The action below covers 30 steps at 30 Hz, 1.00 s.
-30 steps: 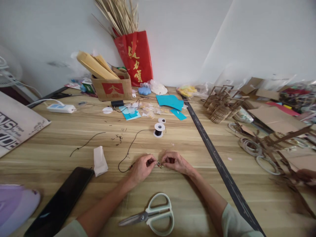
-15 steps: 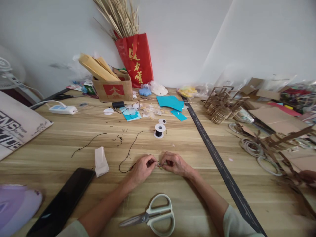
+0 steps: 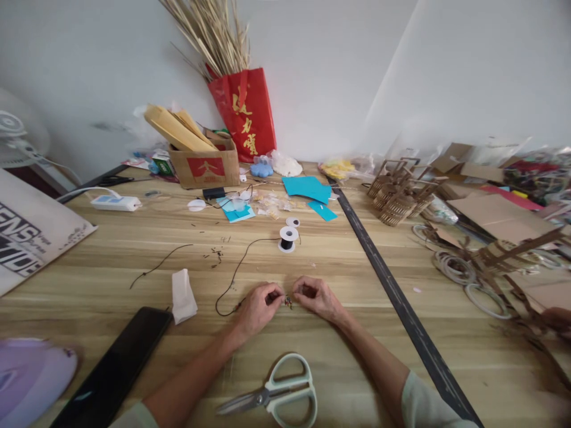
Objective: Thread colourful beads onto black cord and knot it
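Observation:
My left hand is closed in a pinch on a thin black cord, its fingertips just left of a small cluster of coloured beads on the table. The cord curves from a white spool wound with black cord and runs in under this hand, with a few tiny beads showing beside it. Just right of the cluster, my right hand has thumb and forefinger pressed together; whatever is between them is too small to see. White-handled scissors lie slightly spread below both hands.
Left of my hands lie a folded white paper, a black phone and short black cord scraps. Blue paper, a cardboard box and a red bag are farther back. Small woven baskets stand right; another person's hand is at the right edge.
My right hand has shifted slightly right, away from the beads, so the gap between my fingertips is wider and the cluster shows more. My left hand stays nearly in place.

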Available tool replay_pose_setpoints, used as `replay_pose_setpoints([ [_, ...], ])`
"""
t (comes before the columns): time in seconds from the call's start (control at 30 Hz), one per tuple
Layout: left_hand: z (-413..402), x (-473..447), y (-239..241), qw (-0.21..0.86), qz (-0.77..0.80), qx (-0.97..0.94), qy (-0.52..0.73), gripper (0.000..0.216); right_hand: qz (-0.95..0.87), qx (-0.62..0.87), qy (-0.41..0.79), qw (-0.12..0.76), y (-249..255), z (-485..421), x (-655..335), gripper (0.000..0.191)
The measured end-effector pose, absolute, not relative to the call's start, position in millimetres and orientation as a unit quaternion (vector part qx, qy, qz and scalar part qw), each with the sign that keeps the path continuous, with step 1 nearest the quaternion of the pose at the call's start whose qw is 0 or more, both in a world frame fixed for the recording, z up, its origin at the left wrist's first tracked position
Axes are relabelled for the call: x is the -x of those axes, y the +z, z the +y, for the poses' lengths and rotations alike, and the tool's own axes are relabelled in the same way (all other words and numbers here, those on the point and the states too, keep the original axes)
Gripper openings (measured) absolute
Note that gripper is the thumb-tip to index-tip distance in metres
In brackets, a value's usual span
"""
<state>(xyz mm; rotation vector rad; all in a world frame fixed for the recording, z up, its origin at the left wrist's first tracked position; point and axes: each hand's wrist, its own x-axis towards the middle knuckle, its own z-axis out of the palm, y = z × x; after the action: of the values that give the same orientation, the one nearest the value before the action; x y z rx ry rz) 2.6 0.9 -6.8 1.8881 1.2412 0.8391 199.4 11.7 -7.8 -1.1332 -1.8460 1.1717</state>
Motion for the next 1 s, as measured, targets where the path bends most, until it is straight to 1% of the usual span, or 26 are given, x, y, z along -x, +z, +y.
replay_pose_setpoints([
  [0.5, 0.2, -4.1, -1.8, 0.35, 0.483, -0.737, 0.317, 0.01, -0.702, 0.422, 0.471, 0.328, -6.1, 11.3, -197.1, 0.015],
  [0.73, 0.1, -4.4, -0.7, 0.35, 0.481, -0.738, 0.319, 0.009, -0.716, 0.416, 0.46, 0.319, -4.6, 12.1, -199.0, 0.02],
  [1.0, -0.3, -4.0, -2.4, 0.349, 0.487, -0.738, 0.312, 0.009, -0.707, 0.42, 0.475, 0.313, -4.0, 12.1, -198.9, 0.017],
])
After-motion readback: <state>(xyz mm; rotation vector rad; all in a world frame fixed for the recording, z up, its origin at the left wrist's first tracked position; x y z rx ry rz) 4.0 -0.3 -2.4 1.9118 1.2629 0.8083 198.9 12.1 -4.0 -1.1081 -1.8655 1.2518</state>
